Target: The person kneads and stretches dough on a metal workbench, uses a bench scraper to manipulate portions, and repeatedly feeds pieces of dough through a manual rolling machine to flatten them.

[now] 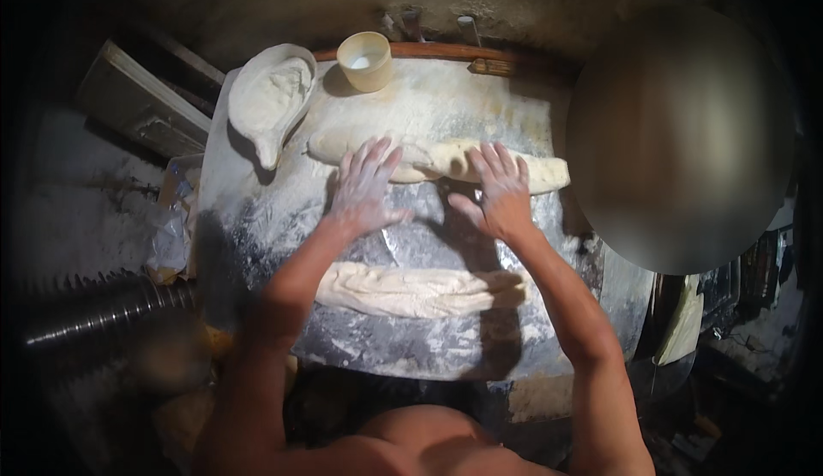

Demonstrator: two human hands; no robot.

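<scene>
A long roll of pale dough (443, 154) lies across the far half of a floured work table (398, 360). My left hand (366, 187), dusted with flour, reaches to the roll's left part with its fingers spread. On the right part of the roll are the fingertips of my right hand (498, 190), its thumb held apart. Whether the palms press down cannot be told. Nearer to me, between my forearms, a second, creased strip of dough (418, 291) lies crosswise on the table.
A scoop-shaped vessel of flour (270, 100) stands at the back left, beside a yellowish cup (365, 65) with white contents. A small wooden piece (490, 66) lies at the back edge. Ribbed metal stacks (103, 309) are at the left; a large blurred area covers the right.
</scene>
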